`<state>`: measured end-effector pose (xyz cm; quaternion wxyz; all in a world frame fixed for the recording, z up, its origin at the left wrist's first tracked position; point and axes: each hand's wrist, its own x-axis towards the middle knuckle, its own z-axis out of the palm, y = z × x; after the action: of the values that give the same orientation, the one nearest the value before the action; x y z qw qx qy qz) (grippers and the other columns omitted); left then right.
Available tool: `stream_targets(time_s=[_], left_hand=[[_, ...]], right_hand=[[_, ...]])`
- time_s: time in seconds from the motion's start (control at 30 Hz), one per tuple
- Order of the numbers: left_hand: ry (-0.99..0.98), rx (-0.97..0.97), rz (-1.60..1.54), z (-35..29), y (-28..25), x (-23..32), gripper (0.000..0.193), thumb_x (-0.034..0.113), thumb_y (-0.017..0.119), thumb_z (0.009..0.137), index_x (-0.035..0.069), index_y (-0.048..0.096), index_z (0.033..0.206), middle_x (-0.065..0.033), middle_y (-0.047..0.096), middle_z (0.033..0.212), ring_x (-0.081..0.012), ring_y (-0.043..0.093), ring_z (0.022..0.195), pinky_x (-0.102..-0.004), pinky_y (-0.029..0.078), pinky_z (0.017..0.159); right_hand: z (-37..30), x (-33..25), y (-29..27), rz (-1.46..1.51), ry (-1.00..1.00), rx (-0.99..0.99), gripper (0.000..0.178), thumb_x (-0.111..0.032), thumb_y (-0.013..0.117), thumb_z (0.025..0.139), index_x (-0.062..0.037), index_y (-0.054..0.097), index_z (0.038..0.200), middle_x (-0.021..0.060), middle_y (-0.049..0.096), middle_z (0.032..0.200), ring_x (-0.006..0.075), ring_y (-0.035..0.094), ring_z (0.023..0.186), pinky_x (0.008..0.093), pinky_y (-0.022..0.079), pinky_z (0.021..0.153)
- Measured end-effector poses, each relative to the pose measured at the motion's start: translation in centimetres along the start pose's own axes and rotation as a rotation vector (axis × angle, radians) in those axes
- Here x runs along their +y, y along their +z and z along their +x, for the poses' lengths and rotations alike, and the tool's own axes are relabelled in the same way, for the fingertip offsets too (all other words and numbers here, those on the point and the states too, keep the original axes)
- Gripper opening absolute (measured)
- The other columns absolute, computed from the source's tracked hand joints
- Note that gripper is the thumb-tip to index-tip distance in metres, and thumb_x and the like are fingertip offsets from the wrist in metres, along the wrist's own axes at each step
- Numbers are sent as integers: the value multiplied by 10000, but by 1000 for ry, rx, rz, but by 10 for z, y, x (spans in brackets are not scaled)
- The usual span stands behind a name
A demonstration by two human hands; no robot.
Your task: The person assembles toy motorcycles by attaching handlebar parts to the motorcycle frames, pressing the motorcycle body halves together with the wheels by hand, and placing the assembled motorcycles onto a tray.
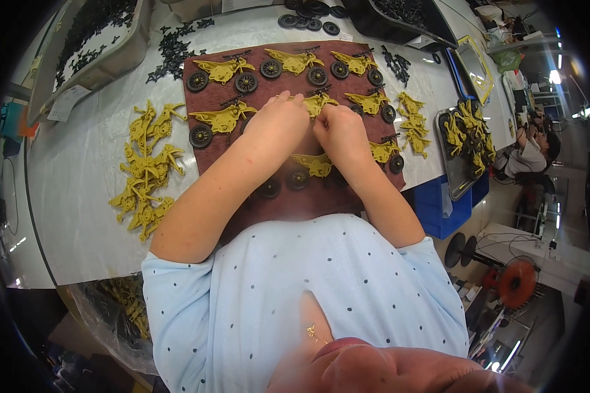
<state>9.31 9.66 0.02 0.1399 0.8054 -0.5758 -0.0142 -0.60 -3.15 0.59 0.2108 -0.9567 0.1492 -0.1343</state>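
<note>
Rows of yellow toy motorcycle bodies with black wheels and handlebars lie on a dark red cloth (206, 157). Both my hands meet over the middle row, at a toy motorcycle (320, 103) whose yellow body shows between them. My left hand (283, 119) is curled over its left end, fingers bent down and partly hidden. Just right of it, my right hand (343, 133) is closed in a pinch at the body's lower edge. Whatever small part sits in the fingertips is hidden. Nearer to me lies another yellow body (316, 165) with a black wheel (297, 179) beside it.
Yellow body parts are piled left (147, 170) and right (413, 124) of the cloth. Black small parts (174, 56) and loose wheels (314, 25) lie beyond it. Bins (121, 56) stand at the back; a tray (449, 154) and a blue crate (446, 216) are at right.
</note>
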Motion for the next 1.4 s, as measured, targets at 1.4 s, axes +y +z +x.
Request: stream_targets(time_s=[1.4], left_hand=[[-39,16,-160,3,17,-15,215,47,567,812,-42,644,992,-163,613,1131,-325,634,983,-396,531,826]], right_hand=[[-4,-7,2,-101,18,-1,58,-11,566,777,34,596,798,231,560,783,391,592,771,437,501,721]])
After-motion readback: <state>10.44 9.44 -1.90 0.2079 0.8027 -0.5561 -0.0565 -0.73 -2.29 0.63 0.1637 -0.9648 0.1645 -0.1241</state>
